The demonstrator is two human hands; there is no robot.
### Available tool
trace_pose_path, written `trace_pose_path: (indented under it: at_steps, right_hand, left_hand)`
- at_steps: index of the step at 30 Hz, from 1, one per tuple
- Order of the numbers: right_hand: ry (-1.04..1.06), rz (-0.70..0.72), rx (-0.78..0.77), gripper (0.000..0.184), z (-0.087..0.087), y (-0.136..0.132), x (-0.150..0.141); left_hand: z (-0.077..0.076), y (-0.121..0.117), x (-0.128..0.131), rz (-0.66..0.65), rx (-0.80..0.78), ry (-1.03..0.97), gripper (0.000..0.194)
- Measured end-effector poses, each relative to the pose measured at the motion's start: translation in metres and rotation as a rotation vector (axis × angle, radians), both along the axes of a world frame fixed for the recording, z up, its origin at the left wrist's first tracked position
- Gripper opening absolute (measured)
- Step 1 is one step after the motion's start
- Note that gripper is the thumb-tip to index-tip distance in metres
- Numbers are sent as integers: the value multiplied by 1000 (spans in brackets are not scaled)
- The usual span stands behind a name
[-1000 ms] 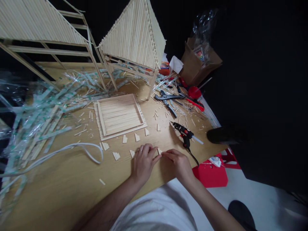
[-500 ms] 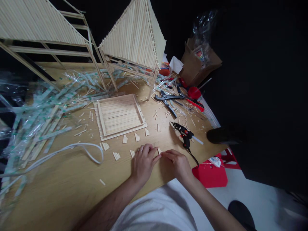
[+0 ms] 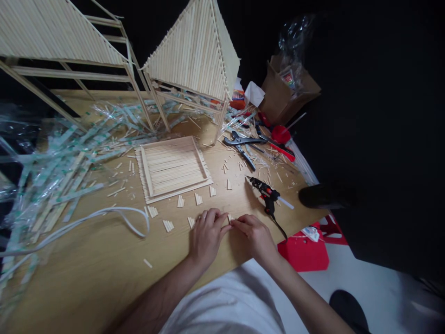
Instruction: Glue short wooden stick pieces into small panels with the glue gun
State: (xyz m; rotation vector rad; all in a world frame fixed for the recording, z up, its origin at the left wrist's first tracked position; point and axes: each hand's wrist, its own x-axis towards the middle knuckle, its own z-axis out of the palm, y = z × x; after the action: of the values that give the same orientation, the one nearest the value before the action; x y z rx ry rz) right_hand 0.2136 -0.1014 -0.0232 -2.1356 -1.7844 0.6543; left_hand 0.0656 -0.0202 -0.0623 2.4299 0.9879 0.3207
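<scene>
Between the fingertips of both hands is a small cluster of short wooden sticks [image 3: 230, 217], low over the table. My left hand [image 3: 207, 233] pinches it from the left and my right hand [image 3: 255, 233] from the right; the fingers partly cover it. Just left of my left hand lies a matching stepped stick cluster [image 3: 191, 223]. Several more, such as one stick cluster [image 3: 168, 226] and another stick cluster [image 3: 198, 199], lie spread in front. Beyond them rests a flat stick panel with a raised frame [image 3: 174, 162].
A hot glue gun [image 3: 266, 191] lies right of my hands, its cord running over the table edge. Farther back are a black-handled cutter [image 3: 241, 141], a stick-roofed model house [image 3: 191, 55] and a cardboard box [image 3: 278, 90]. A white cable [image 3: 104, 211] and plastic strips [image 3: 66, 153] cover the left.
My right fingertips have shifted very slightly at the small stick cluster. Everything else stays in place.
</scene>
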Motion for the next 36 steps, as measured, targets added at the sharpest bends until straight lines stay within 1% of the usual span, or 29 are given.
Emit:
trace_pose_path:
  at_steps: [2, 5, 7, 9, 14, 17, 20, 24, 30, 36]
  right_hand:
    - [18, -14, 18, 26, -2, -1, -1]
    - [32, -108, 50, 21, -3, -1, -2]
    - [7, -184, 36, 18, -2, 0, -4]
    - [-19, -224, 1, 15, -2, 0, -8]
    - [-100, -251, -64, 12, -2, 6, -16]
    - [-188, -280, -123, 12, -3, 11, -19]
    - [-230, -304, -149, 11, -1, 16, -22]
    - [-275, -335, -174, 11, 2, 21, -27]
    - [-303, -381, -195, 11, 0, 26, -29]
    - [-255, -374, -185, 10, -3, 26, -27]
  left_hand:
    - [0, 0, 0, 1, -2, 3, 31]
    - [-1, 0, 0, 2, 3, 5, 32]
    - [-1, 0, 0, 3, 12, 2, 37]
    - [-2, 0, 0, 1, 18, 6, 43]
    - [-1, 0, -2, -13, -8, 28, 46]
    - [1, 0, -3, -19, -30, 41, 52]
    - [2, -1, -4, -23, -34, 55, 57]
    - [4, -1, -5, -27, -36, 63, 57]
    - [5, -2, -5, -28, -39, 60, 60]
    - [6, -3, -6, -33, -33, 62, 58]
